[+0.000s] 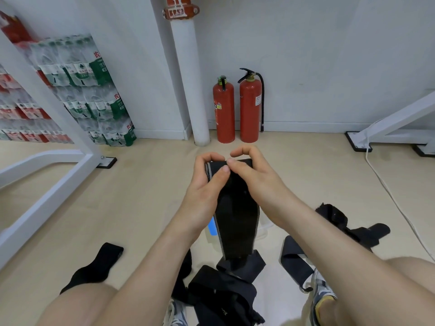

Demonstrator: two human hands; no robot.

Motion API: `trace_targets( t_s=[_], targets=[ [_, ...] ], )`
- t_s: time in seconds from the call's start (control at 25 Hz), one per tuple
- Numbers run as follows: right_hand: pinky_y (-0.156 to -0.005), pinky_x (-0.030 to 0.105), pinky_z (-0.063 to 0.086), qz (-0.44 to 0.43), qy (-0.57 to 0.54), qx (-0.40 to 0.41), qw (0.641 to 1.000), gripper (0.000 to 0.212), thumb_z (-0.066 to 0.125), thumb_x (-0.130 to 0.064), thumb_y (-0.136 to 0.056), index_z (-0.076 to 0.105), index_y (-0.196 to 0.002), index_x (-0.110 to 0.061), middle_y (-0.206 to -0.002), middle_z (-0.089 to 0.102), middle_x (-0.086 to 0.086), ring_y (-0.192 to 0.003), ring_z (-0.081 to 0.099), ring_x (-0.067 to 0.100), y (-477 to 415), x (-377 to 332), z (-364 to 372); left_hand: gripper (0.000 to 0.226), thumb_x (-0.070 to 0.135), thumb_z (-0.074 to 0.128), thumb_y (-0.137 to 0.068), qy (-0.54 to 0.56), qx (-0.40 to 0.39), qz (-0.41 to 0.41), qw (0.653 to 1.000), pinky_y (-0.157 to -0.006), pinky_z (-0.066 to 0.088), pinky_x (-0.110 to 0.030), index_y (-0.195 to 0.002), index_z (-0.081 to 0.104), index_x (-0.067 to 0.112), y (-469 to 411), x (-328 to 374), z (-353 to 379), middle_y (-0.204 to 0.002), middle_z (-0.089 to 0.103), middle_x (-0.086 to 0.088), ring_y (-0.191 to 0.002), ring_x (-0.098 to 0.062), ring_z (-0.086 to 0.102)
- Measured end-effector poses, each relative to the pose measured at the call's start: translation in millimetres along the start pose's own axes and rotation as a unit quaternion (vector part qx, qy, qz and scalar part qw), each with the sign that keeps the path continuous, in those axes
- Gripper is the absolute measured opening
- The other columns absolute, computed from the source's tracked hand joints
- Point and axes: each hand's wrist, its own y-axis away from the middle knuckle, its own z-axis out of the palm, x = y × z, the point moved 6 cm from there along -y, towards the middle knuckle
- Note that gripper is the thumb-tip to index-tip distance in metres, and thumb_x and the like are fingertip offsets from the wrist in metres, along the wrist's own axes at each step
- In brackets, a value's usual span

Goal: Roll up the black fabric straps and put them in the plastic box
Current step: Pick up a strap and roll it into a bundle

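Head view. Clear plastic box (263, 229) with a blue part, on the floor beyond the knees, mostly hidden behind a hanging strap; contents impossible to tell. Wide black fabric strap (237, 222) with a grey edge, held upright, top end pinched by left hand (207, 184) and right hand (255, 178), lower end trailing into loose black straps (223, 290) on the floor.

Bare hands (204, 184) and forearms (150, 255), bare knees (82, 302), grey-white sneakers (320, 285) with yellow trim.
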Motion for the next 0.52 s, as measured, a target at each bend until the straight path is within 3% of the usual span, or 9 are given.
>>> trace_targets(
  t_s=[0.12, 0.28, 0.4, 0.52],
  targets=[
    [-0.068, 0.018, 0.051, 0.007, 0.012, -0.010, 1.000, 0.026, 0.049, -0.034, -0.102, 0.047, -0.127, -0.028, -0.091, 0.062, -0.002, -0.081, 0.065, 0.007, 0.8, 1.0, -0.7, 0.013, 0.025, 0.051, -0.100, -0.040, -0.018, -0.003, 0.999, -0.068, 0.052, -0.021, -0.112, 0.048, 0.028, 1.1, 1.2, -2.2, -0.098, 0.060, -0.005, -0.081, -0.010, 0.063],
    [-0.068, 0.023, 0.057, 0.015, -0.013, -0.035, 0.999, 0.024, 0.048, -0.029, -0.103, 0.049, -0.127, -0.026, -0.093, 0.064, 0.001, -0.079, 0.067, 0.009, 2.7, 0.5, 0.7, 0.017, 0.019, 0.051, -0.100, -0.022, -0.032, -0.002, 0.999, -0.065, 0.053, -0.022, -0.113, 0.048, 0.027, 4.1, 1.8, -2.7, -0.098, 0.061, -0.005, -0.078, -0.008, 0.065],
    [-0.077, 0.036, 0.058, 0.033, -0.093, -0.047, 0.994, 0.023, 0.057, -0.025, -0.098, 0.057, -0.121, -0.019, -0.094, 0.070, 0.003, -0.083, 0.070, 0.015, -1.6, 3.2, 1.2, 0.032, -0.003, 0.055, -0.094, -0.021, 0.033, 0.054, 0.998, -0.069, 0.055, -0.025, -0.106, 0.061, 0.026, 2.9, 8.1, -11.7, -0.095, 0.066, -0.001, -0.082, -0.011, 0.067],
    [-0.072, 0.034, 0.058, 0.044, -0.040, -0.094, 0.994, 0.021, 0.055, -0.034, -0.098, 0.062, -0.109, -0.018, -0.083, 0.073, -0.007, -0.080, 0.071, 0.010, -2.6, 0.6, 0.0, 0.047, -0.013, 0.058, -0.087, -0.035, 0.062, 0.085, 0.994, -0.075, 0.056, -0.026, -0.099, 0.070, 0.031, 0.9, 10.6, -16.7, -0.097, 0.071, 0.002, -0.091, -0.014, 0.067]
  ],
)
